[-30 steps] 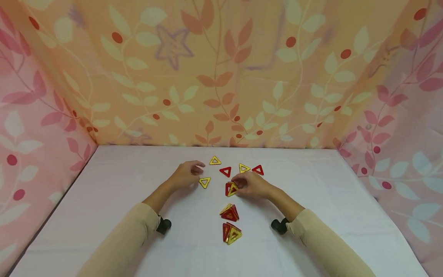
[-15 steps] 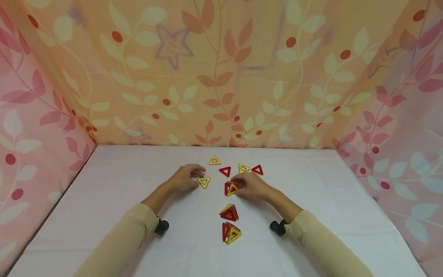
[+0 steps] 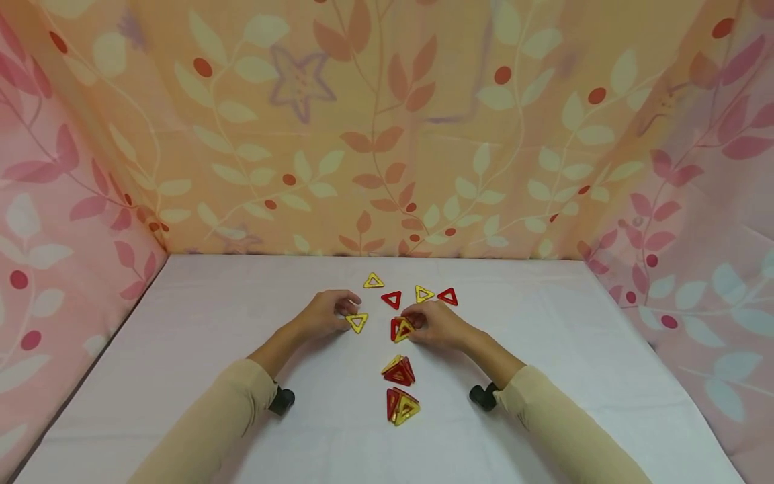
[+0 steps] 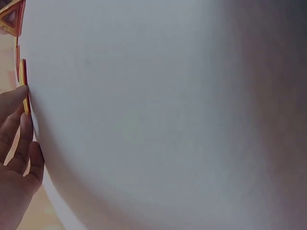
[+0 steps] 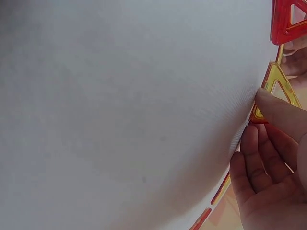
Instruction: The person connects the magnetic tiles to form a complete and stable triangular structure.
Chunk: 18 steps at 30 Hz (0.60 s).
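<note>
My left hand pinches the left corner of a yellow triangle magnetic tile, between thumb and fingers. In the left wrist view that yellow tile shows edge-on, with the thumb across it. A little to the right, my right hand grips a small pyramid of red and yellow triangle tiles. Its yellow face shows in the right wrist view, the thumb against its lower side; the hand hides part of the pyramid.
Nearer the person stand two more red and yellow pyramids, one just behind the other. Beyond the hands lie loose yellow tiles, one left, one right, and two red ones on the white table.
The left hand has shifted slightly toward the person and its thumb and fingers have closed on the yellow tile, which has moved a little. The right hand keeps its hold on the pyramid.
</note>
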Motion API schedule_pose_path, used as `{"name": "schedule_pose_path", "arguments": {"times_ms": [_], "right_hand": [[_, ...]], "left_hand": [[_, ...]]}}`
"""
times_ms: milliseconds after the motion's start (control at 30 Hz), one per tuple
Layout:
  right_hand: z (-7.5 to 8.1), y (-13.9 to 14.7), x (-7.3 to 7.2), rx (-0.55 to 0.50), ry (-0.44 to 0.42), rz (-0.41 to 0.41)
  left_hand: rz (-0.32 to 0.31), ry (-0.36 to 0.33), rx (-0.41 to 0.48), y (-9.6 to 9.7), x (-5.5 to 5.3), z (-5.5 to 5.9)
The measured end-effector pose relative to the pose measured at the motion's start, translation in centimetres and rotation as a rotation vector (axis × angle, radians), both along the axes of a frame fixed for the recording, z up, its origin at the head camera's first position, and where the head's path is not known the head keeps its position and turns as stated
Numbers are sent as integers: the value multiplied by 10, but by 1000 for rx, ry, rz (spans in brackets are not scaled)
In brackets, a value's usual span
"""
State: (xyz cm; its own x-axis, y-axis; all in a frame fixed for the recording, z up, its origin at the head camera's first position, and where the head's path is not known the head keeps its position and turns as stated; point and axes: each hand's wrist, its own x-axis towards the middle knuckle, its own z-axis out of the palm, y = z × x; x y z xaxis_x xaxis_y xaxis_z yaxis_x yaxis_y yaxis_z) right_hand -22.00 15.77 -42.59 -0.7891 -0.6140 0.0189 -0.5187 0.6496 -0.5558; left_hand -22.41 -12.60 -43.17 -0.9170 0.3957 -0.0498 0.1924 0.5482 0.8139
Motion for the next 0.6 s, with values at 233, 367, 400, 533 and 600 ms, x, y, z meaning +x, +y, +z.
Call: {"name": "schedule_pose_path", "arguments": {"times_ms": [233, 367, 400, 533, 600], "right_hand": [[0, -2, -1, 21, -16, -14], [0, -2, -1, 24, -14, -13], [0, -2, -1, 24, -14, -13], [1, -2, -1, 24, -18, -14], [1, -2, -1, 28, -18, -17]], "left_hand": [[-18, 8, -37, 8, 2, -2], [-39, 7, -41, 15, 5, 1], [-46, 11, -40, 17, 5, 1], [-71, 20, -35, 22, 7, 3], [-74, 29, -35, 24, 8, 4]]}}
